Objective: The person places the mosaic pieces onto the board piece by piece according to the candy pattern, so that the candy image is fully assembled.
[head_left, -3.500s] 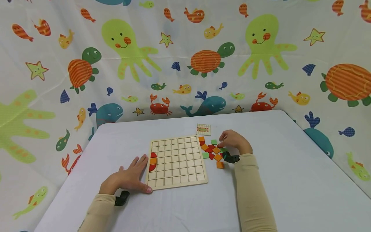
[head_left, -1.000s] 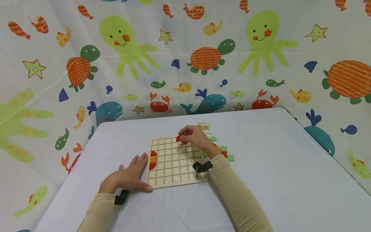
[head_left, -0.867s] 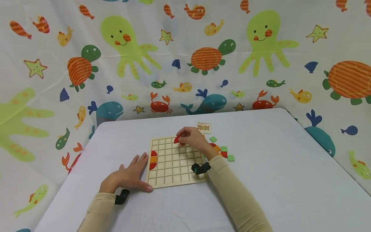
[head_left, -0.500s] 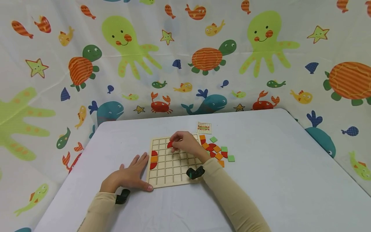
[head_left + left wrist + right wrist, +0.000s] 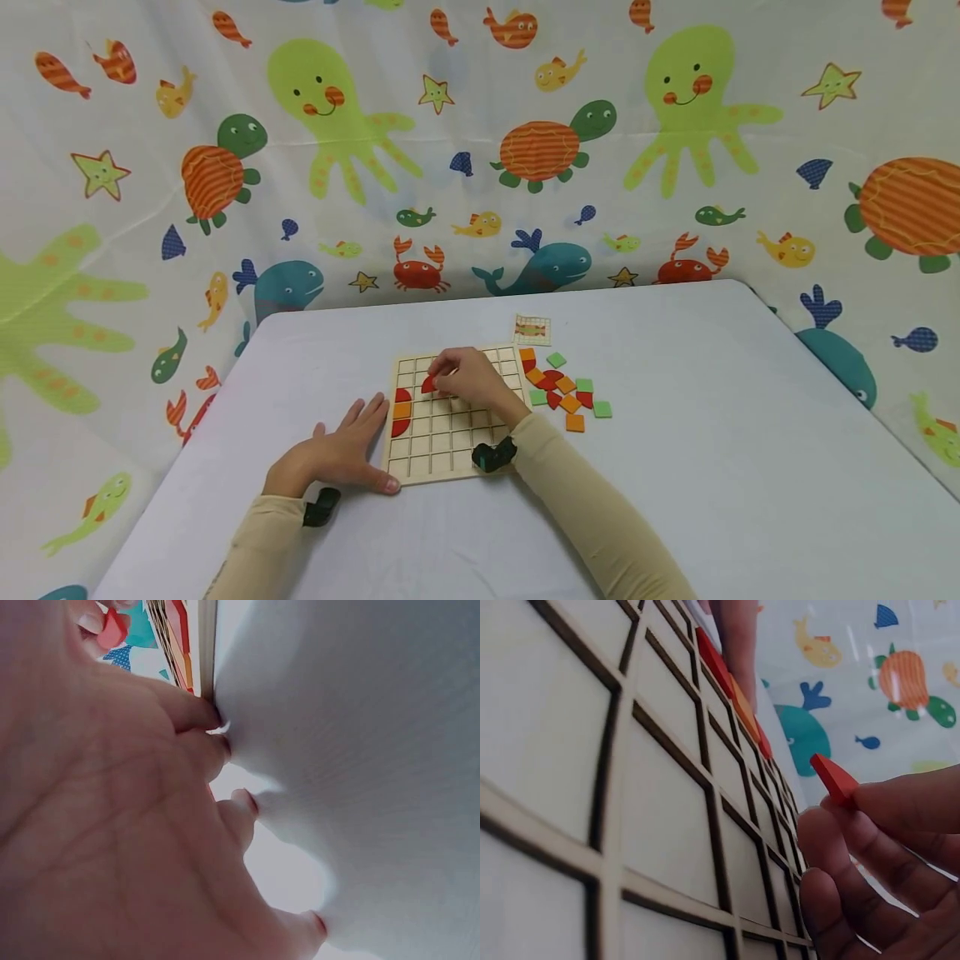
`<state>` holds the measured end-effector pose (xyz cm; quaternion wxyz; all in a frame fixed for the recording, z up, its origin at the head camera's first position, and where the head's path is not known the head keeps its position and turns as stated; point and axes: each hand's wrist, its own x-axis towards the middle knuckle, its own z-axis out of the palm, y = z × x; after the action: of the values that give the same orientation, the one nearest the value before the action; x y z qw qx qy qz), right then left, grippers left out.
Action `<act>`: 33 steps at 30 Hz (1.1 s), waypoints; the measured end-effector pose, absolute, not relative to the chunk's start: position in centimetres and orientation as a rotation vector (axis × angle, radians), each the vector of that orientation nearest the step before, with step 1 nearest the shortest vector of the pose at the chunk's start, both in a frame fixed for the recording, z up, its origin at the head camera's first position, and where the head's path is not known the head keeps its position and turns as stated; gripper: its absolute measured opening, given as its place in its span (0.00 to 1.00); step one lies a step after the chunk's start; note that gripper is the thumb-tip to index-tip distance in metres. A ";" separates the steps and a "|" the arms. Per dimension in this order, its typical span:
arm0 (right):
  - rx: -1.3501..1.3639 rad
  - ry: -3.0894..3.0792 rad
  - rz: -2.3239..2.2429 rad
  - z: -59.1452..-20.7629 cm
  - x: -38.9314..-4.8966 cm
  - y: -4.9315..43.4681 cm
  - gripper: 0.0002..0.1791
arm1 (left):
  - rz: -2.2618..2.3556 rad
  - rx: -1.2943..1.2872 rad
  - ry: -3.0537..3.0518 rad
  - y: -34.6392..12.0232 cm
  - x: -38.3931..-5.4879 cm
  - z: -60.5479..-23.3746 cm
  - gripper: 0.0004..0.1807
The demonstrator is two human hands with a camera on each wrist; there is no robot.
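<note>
Beige sleeve [image 5: 258, 542] first, then the left hand [image 5: 333, 454], fingers spread wide and touching the left edge of the board [image 5: 441, 451]. An orange square [image 5: 402, 410] sits in the leftmost column between two red quarters [image 5: 401, 427]. Over the board's upper left part, the right hand [image 5: 471, 380] pinches a tilted red piece [image 5: 834, 780] between thumb and fingers. Just past the far right corner lies a card [image 5: 532, 330]; along the right edge, loose orange, green and red tiles [image 5: 575, 423] are scattered on the white table [image 5: 712, 450].
</note>
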<state>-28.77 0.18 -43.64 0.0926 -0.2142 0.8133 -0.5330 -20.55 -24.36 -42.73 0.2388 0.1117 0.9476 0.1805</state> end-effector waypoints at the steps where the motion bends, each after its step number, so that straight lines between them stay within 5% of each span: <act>1: -0.635 2.428 -1.569 -43.8 -28.8 0.1 0.05 | 0.487 0.305 2.592 -24.4 -20.6 -42.8 0.78; 33: -0.694 2.742 -1.116 -44.4 -28.9 -2.3 0.05 | 0.482 0.323 2.615 -23.7 -20.3 -42.2 0.76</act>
<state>-28.91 -2.31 -44.41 0.0507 -0.2278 0.9007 -0.3665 -20.33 -23.74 -42.22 0.2294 0.1174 0.9502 0.1752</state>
